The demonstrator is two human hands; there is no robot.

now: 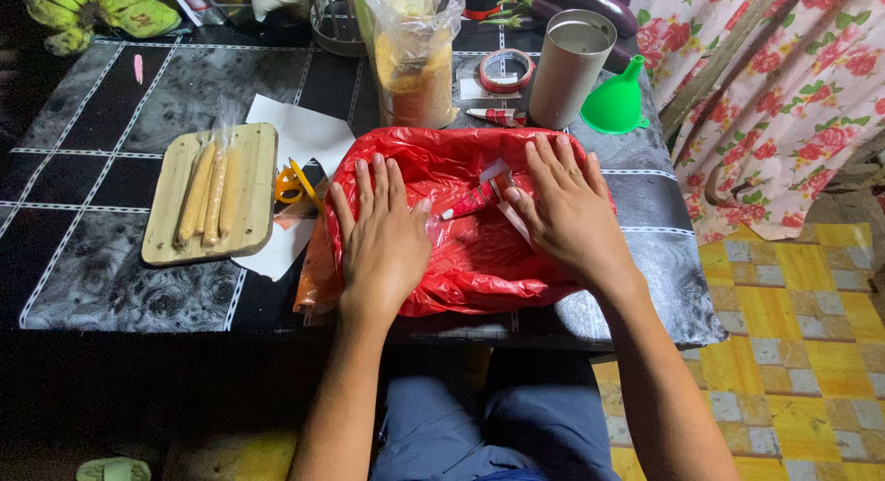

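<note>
Both the left hand (pixel 383 237) and right hand (pixel 564 209) lie flat, fingers spread and gripping nothing, on the red plastic bag (pixel 461 260) at frame centre (a small tube (pixel 468 202) between them may roll off), while the clear bag (pixel 417 61) of brown powder above could tip

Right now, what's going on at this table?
A seated person presses both hands flat on a red plastic bag spread over the dark table: left hand, right hand. A small red-and-white packet lies on the bag between them. To the left, a wooden board carries filled tan plastic tubes, beside yellow scissors. Behind stand a metal cylinder and a green funnel.
</note>
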